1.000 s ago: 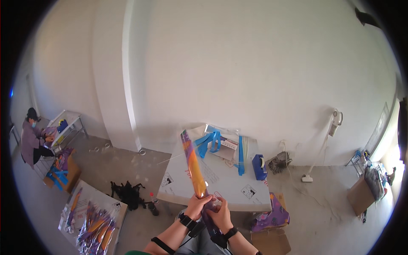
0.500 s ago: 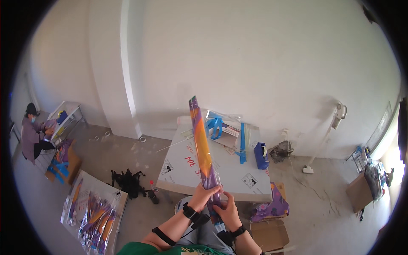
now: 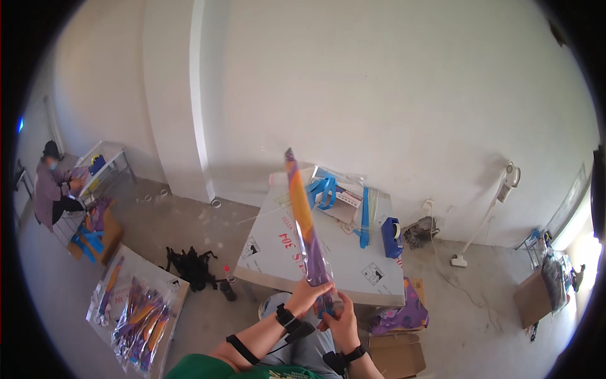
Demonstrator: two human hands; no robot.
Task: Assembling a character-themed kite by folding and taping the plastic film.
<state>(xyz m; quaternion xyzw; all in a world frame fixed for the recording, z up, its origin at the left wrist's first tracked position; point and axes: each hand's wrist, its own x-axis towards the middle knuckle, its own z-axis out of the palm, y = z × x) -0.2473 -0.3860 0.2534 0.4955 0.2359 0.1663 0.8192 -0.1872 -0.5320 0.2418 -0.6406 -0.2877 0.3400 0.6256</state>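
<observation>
A long, narrow purple-and-orange folded package in clear plastic (image 3: 306, 230) rises from my hands over the table (image 3: 262, 256), leaning a little left toward its pointed top. My left hand (image 3: 309, 295) is closed round its lower part. Just below and to the right, my right hand (image 3: 341, 323) has its fingers closed on the bottom end, where the clear wrap and some blue show. The fingertips partly hide that end.
On the table lie blue strips (image 3: 325, 193), a white box (image 3: 341, 207) and a blue tape dispenser (image 3: 391, 237). Similar wrapped packages (image 3: 142, 322) cover a low table at left. An open cardboard box (image 3: 398, 355) stands below right. A co-worker (image 3: 55, 186) sits far left.
The package has turned about its length and looks narrower, its top now pointed. My right hand has drawn in toward the bottom end. The view has shifted slightly.
</observation>
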